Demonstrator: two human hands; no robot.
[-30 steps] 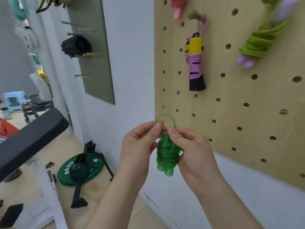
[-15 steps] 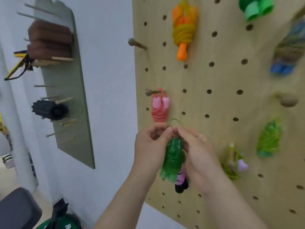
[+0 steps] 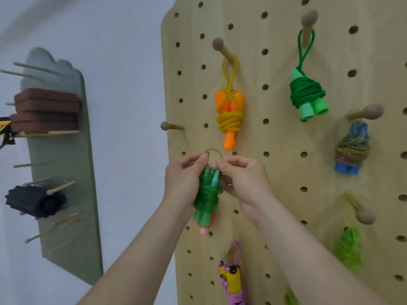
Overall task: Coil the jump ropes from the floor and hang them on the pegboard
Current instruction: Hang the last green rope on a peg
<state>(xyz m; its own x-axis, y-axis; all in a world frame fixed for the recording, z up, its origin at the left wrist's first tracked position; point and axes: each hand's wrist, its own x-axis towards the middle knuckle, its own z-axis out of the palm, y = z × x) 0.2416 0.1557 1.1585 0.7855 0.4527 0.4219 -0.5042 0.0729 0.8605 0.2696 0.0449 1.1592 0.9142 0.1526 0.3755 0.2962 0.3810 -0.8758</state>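
Observation:
I hold a coiled translucent green jump rope [image 3: 207,199] in front of the wooden pegboard [image 3: 275,172]. My left hand [image 3: 185,181] and my right hand [image 3: 242,179] each pinch one side of its small top loop, which arches between the fingertips. The bundle hangs down between my palms. A bare wooden peg [image 3: 170,126] sticks out above and left of the loop. A pink rope [image 3: 203,230] is mostly hidden behind the green bundle.
Other coiled ropes hang on pegs: orange [image 3: 230,115], dark green [image 3: 308,93], blue [image 3: 350,148], light green [image 3: 350,247], pink and yellow [image 3: 233,282]. A bare peg [image 3: 361,212] stands at right. A grey-green board [image 3: 63,164] on the left wall holds brown blocks and a black roller.
My view has tilted upward along the pegboard and my hands have risen with the green rope. The loop now sits just below the orange rope.

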